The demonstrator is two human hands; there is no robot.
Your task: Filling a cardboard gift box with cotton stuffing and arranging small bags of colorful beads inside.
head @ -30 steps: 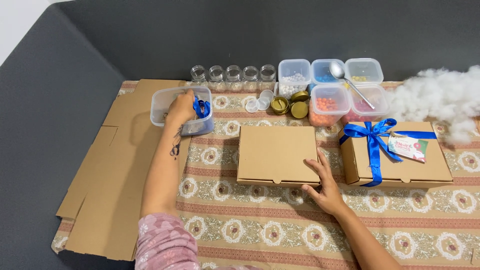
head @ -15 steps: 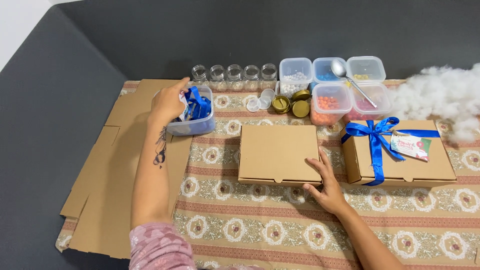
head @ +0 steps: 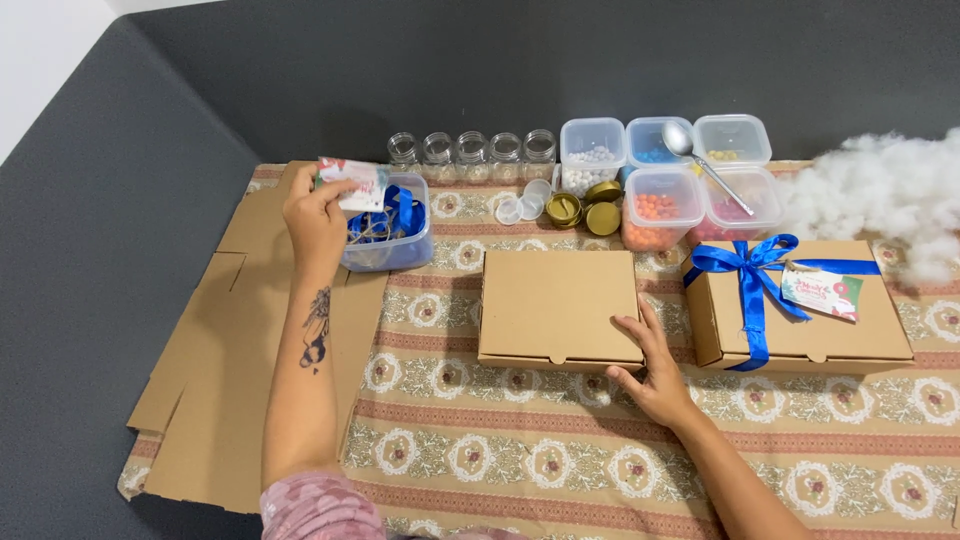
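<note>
Card, small, white printed paper tag [head: 352,186]: pinched by left hand [head: 316,222] above clear plastic tub of blue ribbon [head: 390,226], possibly twine too. Right hand [head: 655,372]: spread flat on plain closed cardboard box [head: 560,307], on patterned bench [head: 560,450].

L hand [head: 315,222] holds card [head: 352,186] over ribbon tub [head: 392,250]; R hand [head: 655,375] on plain box [head: 560,305].

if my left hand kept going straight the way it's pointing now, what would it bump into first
The left hand holds a small card over the clear tub of blue ribbon and points away and slightly right. Going straight on, it would probably meet the row of small glass jars first, though depth is unclear.
</note>
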